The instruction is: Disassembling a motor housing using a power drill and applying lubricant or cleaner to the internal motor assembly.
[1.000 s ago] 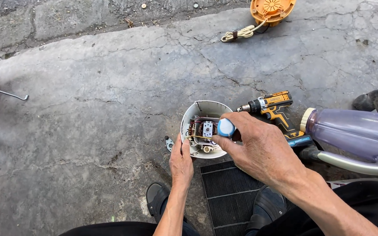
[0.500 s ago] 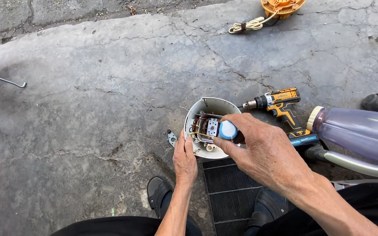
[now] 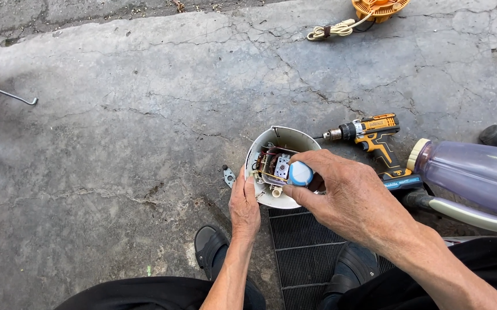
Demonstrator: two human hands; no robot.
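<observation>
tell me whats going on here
A person crouched on cracked concrete has a white round housing open, with wiring and a small motor part showing inside. The left hand steadies its near rim, while the right hand pinches a blue-capped part at the opening. A yellow cordless drill lies just to the right, beside a translucent purple canister. A small metal bracket lies on the ground by the housing, and a black grille lies between the person's shoes.
</observation>
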